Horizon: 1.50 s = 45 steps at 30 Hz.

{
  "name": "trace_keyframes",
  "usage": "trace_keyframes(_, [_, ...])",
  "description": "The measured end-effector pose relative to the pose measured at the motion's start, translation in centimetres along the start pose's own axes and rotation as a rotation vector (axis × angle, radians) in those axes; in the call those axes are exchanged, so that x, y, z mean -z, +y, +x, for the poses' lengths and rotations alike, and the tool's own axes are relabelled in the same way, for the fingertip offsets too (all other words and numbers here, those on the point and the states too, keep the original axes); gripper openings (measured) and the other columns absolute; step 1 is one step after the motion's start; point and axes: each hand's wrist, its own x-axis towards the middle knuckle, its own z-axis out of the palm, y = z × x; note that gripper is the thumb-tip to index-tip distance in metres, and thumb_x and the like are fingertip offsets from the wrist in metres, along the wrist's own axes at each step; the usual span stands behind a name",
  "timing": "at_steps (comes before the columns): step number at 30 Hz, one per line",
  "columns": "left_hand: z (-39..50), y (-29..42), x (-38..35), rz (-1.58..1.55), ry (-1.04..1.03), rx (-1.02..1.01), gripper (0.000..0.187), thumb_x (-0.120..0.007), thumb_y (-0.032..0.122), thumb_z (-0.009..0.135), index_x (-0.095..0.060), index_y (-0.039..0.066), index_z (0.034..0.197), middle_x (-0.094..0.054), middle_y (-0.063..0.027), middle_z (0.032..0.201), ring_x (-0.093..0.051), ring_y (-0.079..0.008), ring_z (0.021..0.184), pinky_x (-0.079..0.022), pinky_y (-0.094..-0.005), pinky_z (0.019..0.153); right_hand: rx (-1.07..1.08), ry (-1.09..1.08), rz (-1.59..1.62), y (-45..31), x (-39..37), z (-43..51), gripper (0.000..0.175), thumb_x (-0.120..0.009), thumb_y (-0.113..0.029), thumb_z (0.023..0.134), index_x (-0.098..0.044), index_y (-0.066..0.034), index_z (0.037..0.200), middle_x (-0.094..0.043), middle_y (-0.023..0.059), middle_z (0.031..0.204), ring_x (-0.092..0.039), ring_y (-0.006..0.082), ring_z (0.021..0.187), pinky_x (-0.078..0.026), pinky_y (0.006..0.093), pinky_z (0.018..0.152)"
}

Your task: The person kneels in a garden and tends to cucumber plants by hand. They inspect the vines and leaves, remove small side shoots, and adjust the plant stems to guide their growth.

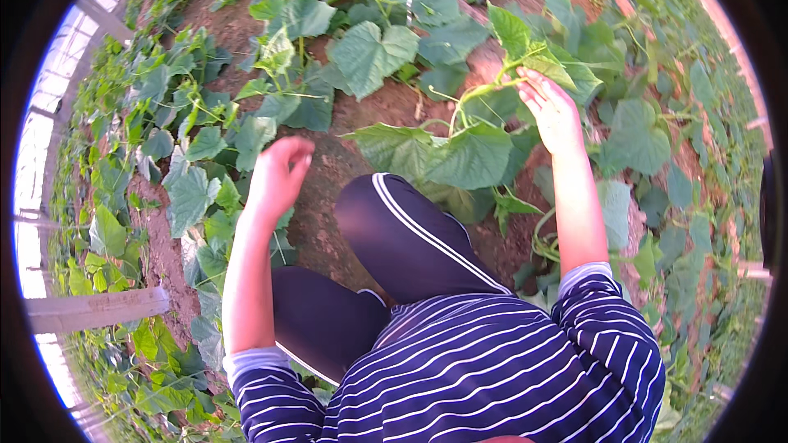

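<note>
My right hand [550, 104] is raised at the upper right, its fingertips against a green vine stem [486, 88] near the growing tip with its young leaves [510, 31]. Whether the fingers pinch the stem or only rest on it is hard to tell. Below the stem, broad cucumber-like leaves [471, 157] spread in front of my knee. My left hand [283, 163] hovers over the soil at the left, blurred, with its fingers curled and the thumb apart from them; no object shows in it. Leaves [254, 140] of another vine lie just beside it.
Bare soil [326, 197] runs between the vine rows, under my bent knees [406, 221]. Dense vines [637, 135] grow on the right and more on the left. A pale post or beam [98, 310] juts in at the left, near a bright framed wall [37, 166].
</note>
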Motion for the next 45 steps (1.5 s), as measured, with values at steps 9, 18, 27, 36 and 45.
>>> trace_keyframes(9, [8.9, 17.1, -14.3, -0.154, -0.239, -0.122, 0.021, -0.059, 0.009, 0.087, -0.067, 0.006, 0.107, -0.069, -0.0058, 0.087, -0.063, -0.011, 0.077, -0.05, -0.0277, 0.069, 0.113, -0.12, 0.054, -2.7, 3.6, -10.2, 0.032, -0.051, -0.012, 0.094, -0.058, 0.0067, 0.119, -0.058, 0.0212, 0.124, -0.057, 0.028, 0.114, -0.047, 0.0365, 0.095])
trace_keyframes(18, [11.3, 17.3, -23.3, -0.197, -0.37, -0.286, 0.034, -0.058, -0.005, 0.08, -0.065, 0.006, 0.111, -0.064, -0.0023, 0.079, -0.057, -0.0092, 0.07, -0.048, -0.0256, 0.068, 0.124, -0.186, 0.058, -5.0, 3.8, -10.6, 0.032, -0.052, -0.011, 0.092, -0.058, 0.0086, 0.117, -0.061, 0.0192, 0.119, -0.06, 0.0261, 0.109, -0.047, 0.0357, 0.095])
trace_keyframes(27, [14.7, 17.5, -25.4, -0.309, -0.271, -0.327, 0.02, -0.072, 0.012, 0.083, -0.069, 0.004, 0.101, -0.062, -0.0006, 0.071, -0.053, -0.0079, 0.065, -0.046, -0.0243, 0.064, 0.1, -0.108, 0.071, -5.9, 4.0, -6.7, 0.03, -0.053, -0.012, 0.094, -0.059, 0.0084, 0.115, -0.063, 0.0164, 0.116, -0.06, 0.0254, 0.108, -0.047, 0.0375, 0.097])
trace_keyframes(36, [16.2, 14.0, -26.2, -0.382, 0.102, -0.169, 0.019, -0.069, 0.012, 0.079, -0.071, 0.007, 0.097, -0.066, -0.0117, 0.075, -0.062, -0.0215, 0.065, -0.05, -0.0313, 0.062, -0.157, 0.022, -0.589, -0.9, -1.7, -2.6, 0.026, -0.065, -0.026, 0.089, -0.064, -0.0032, 0.099, -0.066, 0.0036, 0.085, -0.059, 0.0087, 0.073, -0.044, 0.0214, 0.06])
trace_keyframes(45, [15.0, 14.1, -24.5, -0.153, 0.143, -0.278, 0.015, -0.069, 0.024, 0.078, -0.07, 0.012, 0.088, -0.066, -0.0128, 0.077, -0.064, -0.0325, 0.073, -0.051, -0.0405, 0.064, 0.127, 0.226, -0.724, 3.8, -1.3, 0.4, 0.011, -0.062, -0.011, 0.083, -0.065, -0.0008, 0.082, -0.061, 0.0022, 0.066, -0.053, 0.0112, 0.055, -0.04, 0.0278, 0.05])
